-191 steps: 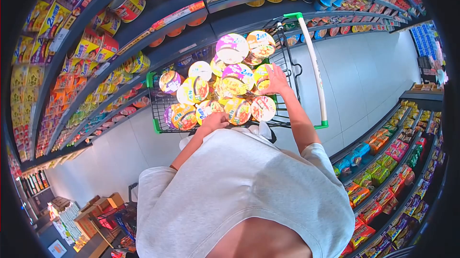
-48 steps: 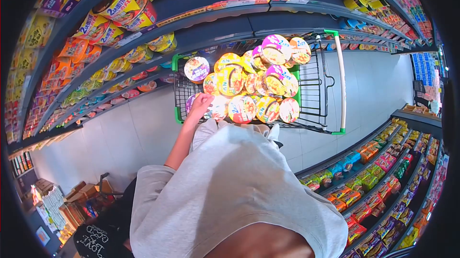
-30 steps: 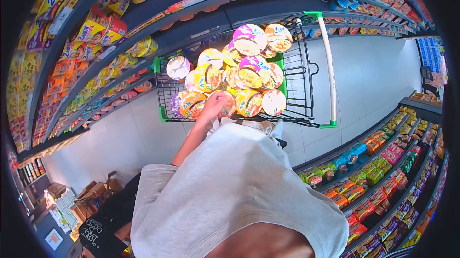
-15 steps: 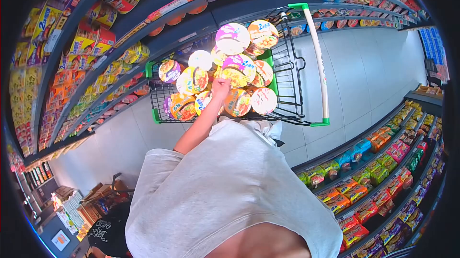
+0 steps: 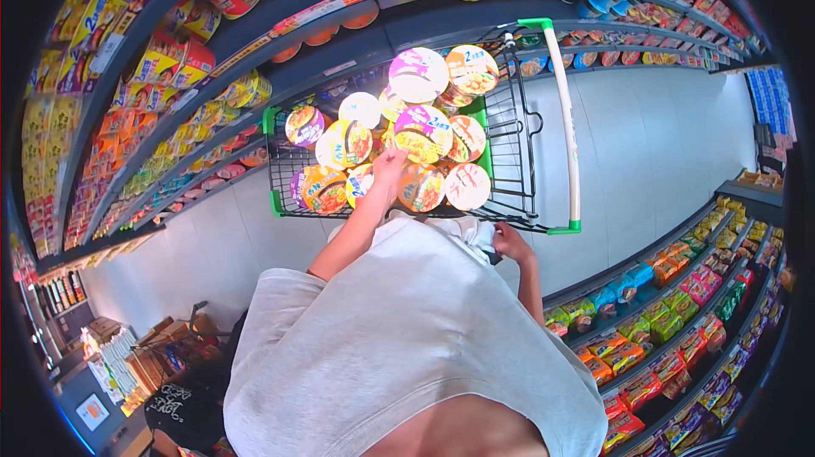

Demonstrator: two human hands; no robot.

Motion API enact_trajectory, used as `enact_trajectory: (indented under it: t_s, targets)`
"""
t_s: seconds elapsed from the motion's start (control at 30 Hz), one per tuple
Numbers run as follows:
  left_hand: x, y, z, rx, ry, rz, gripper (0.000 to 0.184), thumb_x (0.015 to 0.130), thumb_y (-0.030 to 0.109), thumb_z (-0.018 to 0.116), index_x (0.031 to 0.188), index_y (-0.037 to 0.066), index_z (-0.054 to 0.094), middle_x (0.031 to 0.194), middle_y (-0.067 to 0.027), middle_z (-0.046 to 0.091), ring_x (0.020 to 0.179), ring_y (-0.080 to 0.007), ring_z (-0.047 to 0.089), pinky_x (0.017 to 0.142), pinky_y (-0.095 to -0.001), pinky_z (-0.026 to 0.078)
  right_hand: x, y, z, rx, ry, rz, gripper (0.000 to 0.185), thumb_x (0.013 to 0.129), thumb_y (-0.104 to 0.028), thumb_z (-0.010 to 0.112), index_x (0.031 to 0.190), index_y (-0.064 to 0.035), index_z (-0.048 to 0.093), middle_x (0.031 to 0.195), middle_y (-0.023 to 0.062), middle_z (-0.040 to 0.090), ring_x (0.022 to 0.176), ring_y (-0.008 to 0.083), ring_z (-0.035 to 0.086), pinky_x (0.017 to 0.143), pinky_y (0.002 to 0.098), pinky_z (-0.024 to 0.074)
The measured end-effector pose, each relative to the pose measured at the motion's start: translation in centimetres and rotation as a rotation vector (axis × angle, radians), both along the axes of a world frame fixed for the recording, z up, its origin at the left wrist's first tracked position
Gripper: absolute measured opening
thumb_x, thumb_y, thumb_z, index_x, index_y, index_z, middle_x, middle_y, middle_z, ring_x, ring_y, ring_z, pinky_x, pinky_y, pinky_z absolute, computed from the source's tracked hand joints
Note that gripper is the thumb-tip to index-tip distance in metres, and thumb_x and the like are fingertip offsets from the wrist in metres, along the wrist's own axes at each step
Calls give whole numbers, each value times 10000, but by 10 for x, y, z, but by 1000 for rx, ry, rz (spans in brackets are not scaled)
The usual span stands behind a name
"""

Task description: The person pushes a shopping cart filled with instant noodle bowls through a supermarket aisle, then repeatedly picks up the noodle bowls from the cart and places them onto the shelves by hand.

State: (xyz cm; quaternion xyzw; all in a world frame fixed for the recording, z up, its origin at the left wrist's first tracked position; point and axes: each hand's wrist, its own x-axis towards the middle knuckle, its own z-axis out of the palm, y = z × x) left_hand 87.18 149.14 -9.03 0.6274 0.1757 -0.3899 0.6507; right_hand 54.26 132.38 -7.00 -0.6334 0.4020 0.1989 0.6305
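Several round lidded instant noodle bowls [image 5: 424,134] fill a black wire shopping cart [image 5: 509,143] with green corners. My left hand [image 5: 390,166] reaches in over its near side. Its fingers are bunched against the lower left edge of a purple-lidded bowl in the middle of the heap; the fingertips are partly hidden. My right hand [image 5: 513,245] is low beside the crumpled hem of my light grey shirt [image 5: 416,313], outside the cart. Its fingers are curled against the fabric, and what they hold is hidden.
Shelves of noodle bowls and packets [image 5: 195,58] curve along the far and left sides. More packet shelves [image 5: 662,313] stand at the lower right. The cart's pale handle [image 5: 564,117] is on the right. A person in black [image 5: 182,406] and cardboard boxes [image 5: 161,346] are at the lower left.
My right hand has come into view at the shirt hem. My left hand stays by the purple-lidded bowl, and the view has shifted slightly.
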Motion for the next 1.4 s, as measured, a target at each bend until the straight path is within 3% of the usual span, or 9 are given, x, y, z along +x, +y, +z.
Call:
enact_trajectory:
  t_s: [0.07, 0.2, 0.43, 0.57, 0.83, 0.93, 1.1, 1.2, 1.4]
  targets:
    - [-3, 13, 6, -33, 24, -35, 138, 918, 189, 692, 889, 71, 628, 833, -3, 585, 771, -108, 584, 632, -272, 555, 45, -1, 72, -19, 20, 50, 334, 956, -319, 600, 1046, 2, 591, 685, 13, 563, 568, 85, 523, 493, 267, 418]
    - [-10, 38, 51, -37, 137, -113, 148, 936, 249, 677, 863, 134, 620, 812, 43, 568, 846, -94, 607, 684, -233, 521, 94, -3, 78, -259, -225, 15, 359, 982, -303, 588, 1217, -32, 557, 867, 53, 632, 732, 78, 599, 649, 249, 495]
    - [-15, 63, 110, -165, 109, -396, 145, 944, 223, 665, 1016, 98, 643, 930, 50, 585, 881, -50, 592, 839, -246, 534, 160, 13, 71, 268, -463, -405, 538, 1024, -318, 520, 1447, -27, 362, 1392, 120, 494, 1274, 188, 483, 1046, 333, 410]
    - [-10, 71, 112, -193, 70, -451, 146, 938, 221, 672, 1008, 96, 642, 878, 55, 584, 780, -39, 577, 788, -240, 532, 163, 15, 45, 600, -639, -467, 529, 1032, -296, 491, 1467, -35, 340, 1415, 120, 482, 1280, 202, 488, 1064, 364, 413]
    - [14, 97, 133, -215, 43, -394, 236, 907, 221, 712, 1062, 64, 627, 846, 45, 605, 682, -50, 568, 653, -232, 537, 191, 30, 49, 514, -555, -417, 571, 997, -359, 534, 1452, -55, 371, 1406, 86, 492, 1286, 199, 489, 1088, 387, 393]
    - [25, 105, 146, -254, 74, -286, 257, 901, 208, 717, 1079, 48, 622, 856, 38, 608, 725, -72, 605, 708, -211, 544, 206, 35, 46, 517, -487, -419, 568, 999, -376, 525, 1446, -57, 382, 1401, 85, 494, 1289, 194, 487, 1102, 378, 380]
    - [49, 124, 126, -282, 39, -342, 441, 939, 347, 658, 1288, 144, 481, 1327, -16, 505, 1220, -150, 502, 978, -493, 489, 247, 56, 84, 527, -522, -341, 637, 1002, -490, 470, 1467, -67, 368, 1429, 94, 504, 1308, 203, 490, 1119, 385, 376]
    - [56, 128, 124, -321, 105, -224, 465, 947, 412, 627, 1300, 149, 477, 1280, -21, 528, 1166, -175, 525, 977, -468, 486, 268, 67, 117, 499, -342, -252, 670, 987, -568, 437, 1446, -81, 398, 1402, 93, 534, 1192, 217, 597, 912, 420, 550]
    - [70, 154, 132, -225, 150, -267, 778, 864, 613, 631, 1421, 127, 390, 1386, -83, 427, 1251, -262, 438, 940, -393, 470, 290, 99, 131, 458, -252, -286, 764, 951, -684, 386, 1465, -118, 382, 1422, 73, 499, 1109, 187, 605, 813, 373, 547]
